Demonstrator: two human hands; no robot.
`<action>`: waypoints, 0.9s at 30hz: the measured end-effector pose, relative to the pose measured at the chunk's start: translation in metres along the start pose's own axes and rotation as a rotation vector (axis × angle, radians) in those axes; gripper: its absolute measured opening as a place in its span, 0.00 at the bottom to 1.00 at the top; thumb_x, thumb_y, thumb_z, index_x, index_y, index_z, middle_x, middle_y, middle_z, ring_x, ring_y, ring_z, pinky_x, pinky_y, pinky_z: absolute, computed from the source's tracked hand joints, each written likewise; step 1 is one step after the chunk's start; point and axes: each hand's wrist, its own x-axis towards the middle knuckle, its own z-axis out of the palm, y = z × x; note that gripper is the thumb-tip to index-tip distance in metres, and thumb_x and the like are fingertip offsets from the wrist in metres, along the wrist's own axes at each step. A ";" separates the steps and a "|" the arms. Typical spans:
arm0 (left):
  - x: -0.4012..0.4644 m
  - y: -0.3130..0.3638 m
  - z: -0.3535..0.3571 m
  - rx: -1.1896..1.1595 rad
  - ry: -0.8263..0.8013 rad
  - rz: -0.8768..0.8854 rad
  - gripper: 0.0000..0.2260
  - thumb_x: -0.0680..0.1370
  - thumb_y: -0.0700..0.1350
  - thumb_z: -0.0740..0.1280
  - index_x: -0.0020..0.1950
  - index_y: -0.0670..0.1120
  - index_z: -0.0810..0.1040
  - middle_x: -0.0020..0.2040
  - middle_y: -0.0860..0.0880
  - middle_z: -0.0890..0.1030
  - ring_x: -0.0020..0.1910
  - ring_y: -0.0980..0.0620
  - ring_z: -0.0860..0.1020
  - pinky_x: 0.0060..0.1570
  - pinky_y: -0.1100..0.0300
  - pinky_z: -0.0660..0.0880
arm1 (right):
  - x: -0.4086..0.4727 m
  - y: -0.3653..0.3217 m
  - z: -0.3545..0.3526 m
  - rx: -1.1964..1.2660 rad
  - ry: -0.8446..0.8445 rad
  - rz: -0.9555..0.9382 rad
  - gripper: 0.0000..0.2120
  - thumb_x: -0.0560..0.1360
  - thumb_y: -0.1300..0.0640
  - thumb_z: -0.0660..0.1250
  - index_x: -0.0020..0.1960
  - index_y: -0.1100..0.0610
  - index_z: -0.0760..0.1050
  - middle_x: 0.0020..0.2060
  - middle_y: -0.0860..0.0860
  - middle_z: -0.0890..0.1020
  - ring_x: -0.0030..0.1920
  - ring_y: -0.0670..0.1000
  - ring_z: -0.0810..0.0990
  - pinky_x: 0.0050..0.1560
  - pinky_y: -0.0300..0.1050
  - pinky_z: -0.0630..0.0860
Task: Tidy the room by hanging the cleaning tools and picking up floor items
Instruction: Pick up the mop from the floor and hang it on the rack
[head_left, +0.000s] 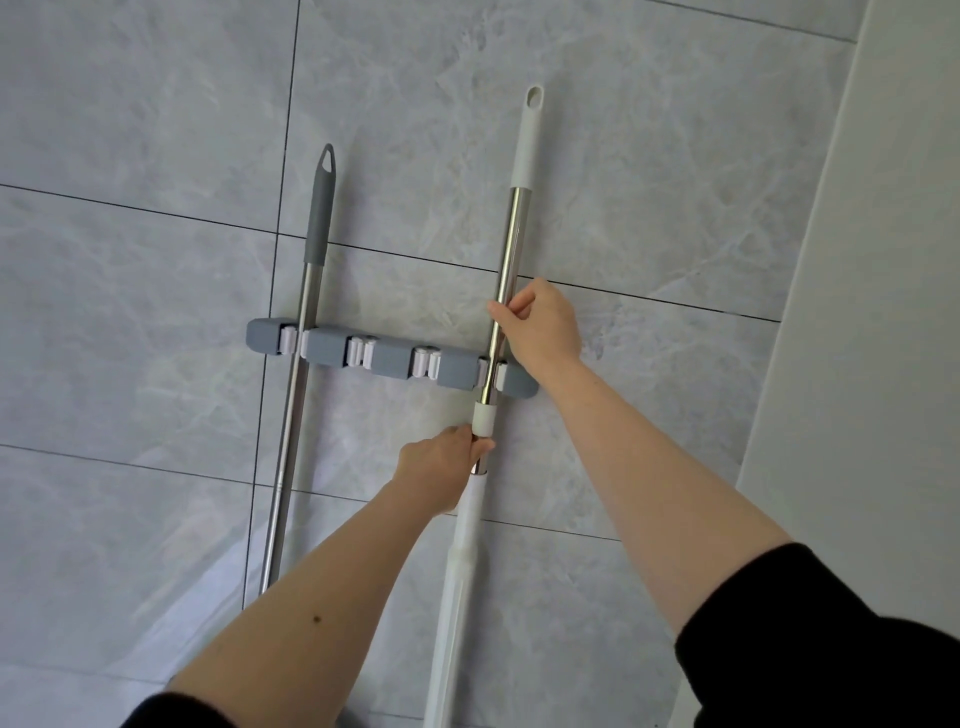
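While our right hand (540, 325) pinches the white-tipped pole (511, 249) above the gray wall rack (332, 351) and our left hand (441, 467) grips it below, we seat it in the rightmost clip, probably to keep it straight.

Both hands raised, left hand (441, 465) below right hand (540, 325), fingers curled.

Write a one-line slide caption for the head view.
Both hands grip a white-tipped steel pole in the grey wall rack's rightmost clip.

Glossy marbled grey tile wall (649, 182), shiny metal poles (511, 244) with matt plastic grips, matt grey plastic rack (389, 358).
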 end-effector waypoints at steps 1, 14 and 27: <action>0.000 0.001 -0.001 0.015 -0.009 -0.002 0.14 0.83 0.49 0.51 0.67 0.49 0.67 0.58 0.48 0.75 0.52 0.45 0.79 0.46 0.55 0.73 | -0.001 0.000 0.000 0.002 0.002 0.007 0.11 0.73 0.49 0.69 0.40 0.53 0.68 0.33 0.46 0.75 0.38 0.48 0.73 0.39 0.43 0.66; -0.010 0.021 0.000 -0.125 -0.061 -0.172 0.10 0.82 0.43 0.55 0.62 0.43 0.66 0.41 0.52 0.68 0.52 0.44 0.79 0.42 0.57 0.67 | -0.023 -0.014 -0.002 -0.111 -0.047 0.107 0.04 0.76 0.55 0.65 0.46 0.54 0.71 0.41 0.48 0.76 0.44 0.52 0.76 0.43 0.44 0.69; -0.079 -0.038 -0.005 -0.185 -0.047 -0.267 0.13 0.83 0.50 0.51 0.55 0.41 0.65 0.53 0.41 0.80 0.50 0.39 0.79 0.45 0.53 0.69 | -0.111 -0.026 0.026 0.036 -0.190 -0.073 0.09 0.74 0.60 0.66 0.54 0.57 0.74 0.45 0.46 0.73 0.42 0.47 0.73 0.47 0.42 0.72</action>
